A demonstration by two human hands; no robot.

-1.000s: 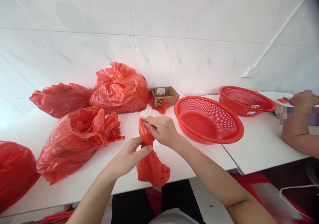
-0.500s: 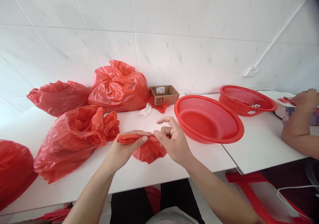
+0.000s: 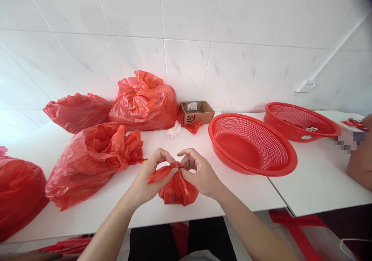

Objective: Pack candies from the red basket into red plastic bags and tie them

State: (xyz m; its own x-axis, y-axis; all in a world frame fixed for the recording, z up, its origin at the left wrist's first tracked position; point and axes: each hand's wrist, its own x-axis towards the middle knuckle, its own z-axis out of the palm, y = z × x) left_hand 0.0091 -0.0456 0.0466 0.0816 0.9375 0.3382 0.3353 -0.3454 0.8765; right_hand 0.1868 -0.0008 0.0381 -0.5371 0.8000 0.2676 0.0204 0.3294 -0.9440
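Observation:
A small red plastic bag [image 3: 179, 191] is at the front of the white table, its neck gathered and twisted between my hands. My left hand [image 3: 152, 177] pinches the neck from the left, thumb and fingers closed on the film, with a loose flap of the bag lying across the palm. From the right, my right hand [image 3: 200, 172] pinches the same gathered neck with thumb and index finger, the other fingers curled. The fingertips of both hands nearly meet at the top. What is inside the bag is hidden by the red film.
Large filled red bags [image 3: 87, 160] crowd the left side. Behind stand a small cardboard box [image 3: 200, 117] and a crumpled white tissue [image 3: 173, 130]. To the right are an oval red basket [image 3: 252, 145] and a second red basket [image 3: 302, 121]. Another person's arm [image 3: 362, 164] is at far right.
Both hands have come together at the bag's neck, and my right fingers have curled in. The bag sits slightly lower and nearer. The view has shifted a little to the left.

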